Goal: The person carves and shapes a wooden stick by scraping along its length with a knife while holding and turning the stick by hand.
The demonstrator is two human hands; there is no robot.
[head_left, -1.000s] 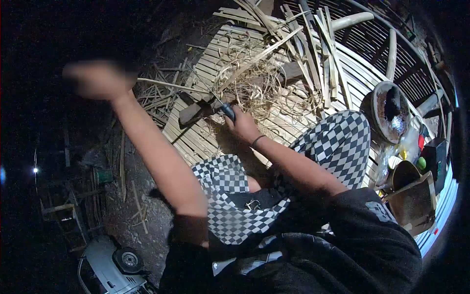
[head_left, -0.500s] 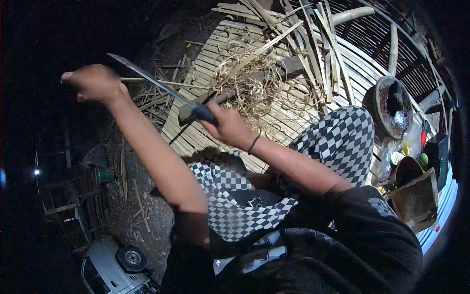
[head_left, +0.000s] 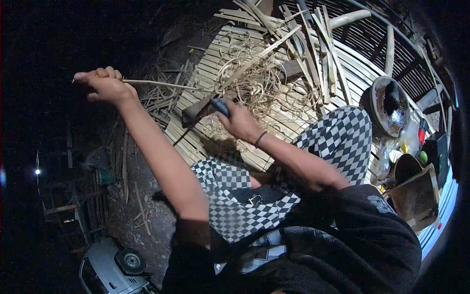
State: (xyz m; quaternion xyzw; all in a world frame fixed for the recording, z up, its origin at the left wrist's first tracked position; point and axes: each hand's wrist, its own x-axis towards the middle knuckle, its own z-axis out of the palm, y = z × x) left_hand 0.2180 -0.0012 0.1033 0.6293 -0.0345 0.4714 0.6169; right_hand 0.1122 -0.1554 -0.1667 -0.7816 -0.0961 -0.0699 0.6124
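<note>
My left hand [head_left: 104, 85], arm stretched out to the left, is closed around one end of a thin bamboo strip [head_left: 169, 85]. The strip runs rightward above a dark wooden block [head_left: 192, 112] to the pile of curled shavings [head_left: 257, 88]. In my right hand [head_left: 242, 123] is a long knife, gripped by its dark handle [head_left: 220, 106] just below the strip's far end. Its blade cannot be made out clearly now. I sit cross-legged in checkered trousers [head_left: 338, 137] on a slatted bamboo platform [head_left: 208, 63].
Split bamboo pieces [head_left: 323, 59] lie at the platform's back. On the right stand a round bowl [head_left: 390, 105], plastic bags [head_left: 410, 137] and a dark box [head_left: 435, 152]. Scraps litter the ground to the left. A vehicle [head_left: 110, 267] shows at lower left.
My right hand has moved slightly right, and the knife blade no longer shows crossing the strip. My left hand has shifted a little right, still holding the strip.
</note>
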